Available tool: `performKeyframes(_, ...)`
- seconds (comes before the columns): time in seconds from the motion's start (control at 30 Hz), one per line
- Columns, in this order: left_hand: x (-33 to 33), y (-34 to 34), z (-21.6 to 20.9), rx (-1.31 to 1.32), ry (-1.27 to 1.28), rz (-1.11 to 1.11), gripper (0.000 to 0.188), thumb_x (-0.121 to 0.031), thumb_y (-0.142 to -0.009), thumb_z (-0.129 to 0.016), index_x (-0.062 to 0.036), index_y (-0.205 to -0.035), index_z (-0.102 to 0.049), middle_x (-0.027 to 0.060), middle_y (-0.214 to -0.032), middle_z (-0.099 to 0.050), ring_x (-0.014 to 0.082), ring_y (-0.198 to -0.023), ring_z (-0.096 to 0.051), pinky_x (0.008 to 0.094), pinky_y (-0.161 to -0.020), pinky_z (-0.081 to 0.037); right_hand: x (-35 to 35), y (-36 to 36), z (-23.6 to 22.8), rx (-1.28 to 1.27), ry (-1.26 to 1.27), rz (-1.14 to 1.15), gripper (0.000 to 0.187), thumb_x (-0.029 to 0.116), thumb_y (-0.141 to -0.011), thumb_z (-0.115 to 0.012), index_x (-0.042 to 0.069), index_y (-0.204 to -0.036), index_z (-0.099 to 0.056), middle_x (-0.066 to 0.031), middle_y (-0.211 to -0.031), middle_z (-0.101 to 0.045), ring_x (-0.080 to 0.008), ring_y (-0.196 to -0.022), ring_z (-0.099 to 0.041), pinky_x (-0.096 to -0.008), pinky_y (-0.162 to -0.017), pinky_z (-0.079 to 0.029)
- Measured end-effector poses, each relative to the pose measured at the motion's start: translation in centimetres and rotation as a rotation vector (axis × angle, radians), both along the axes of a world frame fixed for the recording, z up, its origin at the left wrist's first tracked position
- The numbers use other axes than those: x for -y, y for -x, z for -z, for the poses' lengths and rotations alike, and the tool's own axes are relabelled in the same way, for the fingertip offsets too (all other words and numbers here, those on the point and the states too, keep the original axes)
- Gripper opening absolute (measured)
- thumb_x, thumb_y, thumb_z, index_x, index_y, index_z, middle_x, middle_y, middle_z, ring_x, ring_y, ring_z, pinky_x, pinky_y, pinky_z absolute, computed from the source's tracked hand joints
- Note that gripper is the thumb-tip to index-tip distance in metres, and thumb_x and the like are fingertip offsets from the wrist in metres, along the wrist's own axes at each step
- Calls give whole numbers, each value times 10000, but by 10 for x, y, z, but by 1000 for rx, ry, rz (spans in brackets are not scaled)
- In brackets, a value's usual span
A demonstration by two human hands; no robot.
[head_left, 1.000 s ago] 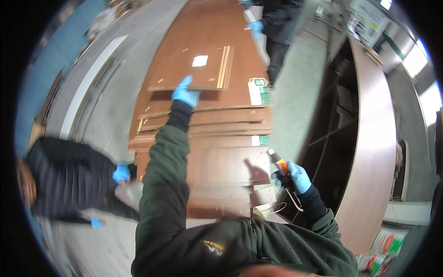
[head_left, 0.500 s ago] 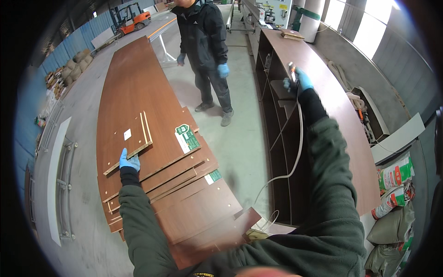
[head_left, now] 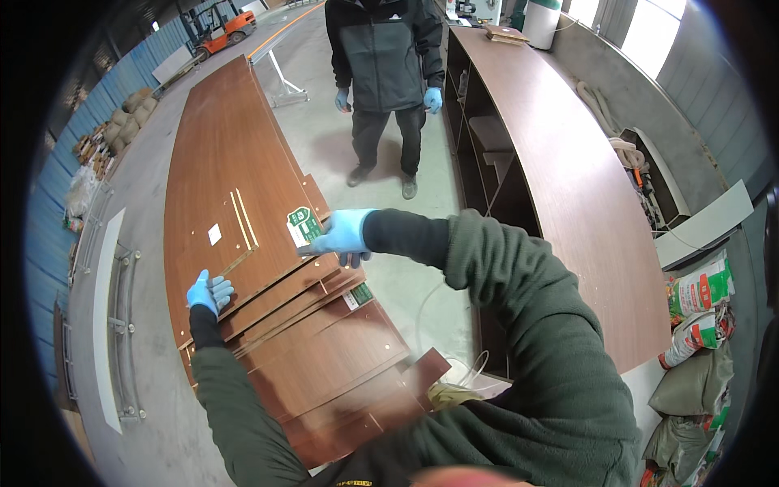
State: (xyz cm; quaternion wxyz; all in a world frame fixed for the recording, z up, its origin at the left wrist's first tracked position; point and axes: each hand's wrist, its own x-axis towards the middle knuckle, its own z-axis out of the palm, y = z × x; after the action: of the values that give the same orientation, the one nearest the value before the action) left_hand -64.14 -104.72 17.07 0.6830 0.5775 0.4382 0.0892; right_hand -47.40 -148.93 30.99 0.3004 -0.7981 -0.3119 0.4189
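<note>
My left hand [head_left: 209, 294], in a blue glove, is open at the left edge of the stack, beside a small brown board [head_left: 231, 268] that lies on the larger panels. My right hand [head_left: 345, 234], also blue-gloved, is closed over the right side of the stack, close to a green and white label [head_left: 303, 227]. A small grey tip of a hand tool [head_left: 306, 250] shows at its fingers; the rest is hidden. A thin pale hose [head_left: 420, 312] hangs below my right forearm. Several brown wood panels [head_left: 333, 349] lie staggered towards me.
A person [head_left: 385, 65] with blue gloves stands beyond the stack. On the right is a long brown-topped bench [head_left: 568, 178] with open shelves. Sacks [head_left: 690, 381] lie at the far right, and an orange forklift [head_left: 223, 32] stands at the back left.
My right hand has swung left from above the bench to the panel stack, bringing the tool. My left hand has let go of the small board's edge and opened. The other person has come nearer.
</note>
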Motion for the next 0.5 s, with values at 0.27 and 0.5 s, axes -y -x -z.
performKeyframes(0.27, 126, 165, 49, 285, 19, -117, 496, -466, -1040, -565, -18, -1241, -638, 134, -1058, -728, 252, -850, -708, 357, -653, -550, 192, 9, 90, -293, -191, 626, 622, 570, -952, -651, 18, -1238, -674, -153, -907, -738, -197, -654, -709, -306, -545, -547)
performKeyframes(0.5, 250, 233, 109, 328, 483, -193, 540, -441, -1042, -554, -40, -1403, -589, 179, -1359, -654, 310, -1157, -657, 417, -926, -543, 326, 142, 134, -582, -530, 1075, 351, 324, -1001, -671, 12, -1162, -661, -147, -840, -706, -199, -567, -656, -287, -464, -472)
